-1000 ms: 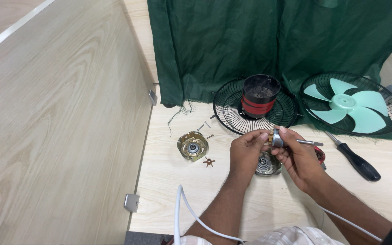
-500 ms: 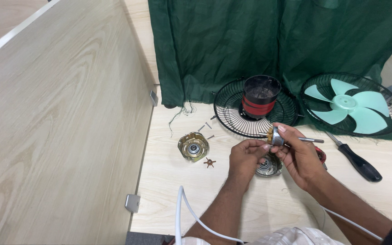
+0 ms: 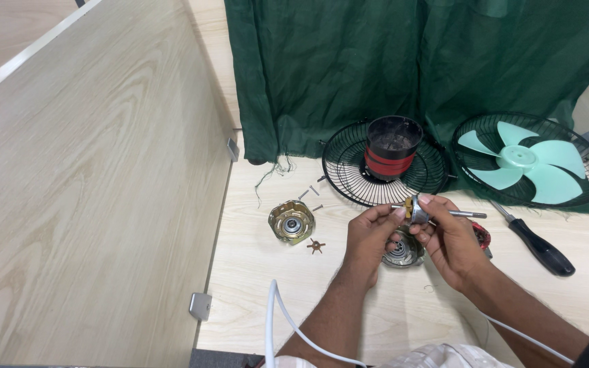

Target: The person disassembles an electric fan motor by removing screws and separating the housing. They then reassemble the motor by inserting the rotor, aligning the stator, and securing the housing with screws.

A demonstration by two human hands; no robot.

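Observation:
Both hands hold a small silver fan rotor with a long metal shaft (image 3: 420, 210) above the table. My left hand (image 3: 371, 236) pinches its left end. My right hand (image 3: 448, 236) grips the rotor body, and the shaft sticks out to the right. Directly below the hands lies a round metal motor housing (image 3: 401, 252). A second, brass-coloured housing half (image 3: 292, 221) sits to the left, with a small brown star-shaped part (image 3: 316, 246) beside it.
A black wire fan guard (image 3: 356, 167) carries a red and black motor cup (image 3: 391, 148). A second guard holds a mint green fan blade (image 3: 521, 161). A black-handled screwdriver (image 3: 538, 244) lies at right. Loose screws (image 3: 309, 193), a white cable (image 3: 282, 317), a green cloth and a wooden side panel surround the table.
Both hands have stayed over the motor housing, turning the rotor slightly; the shaft now points more clearly to the right.

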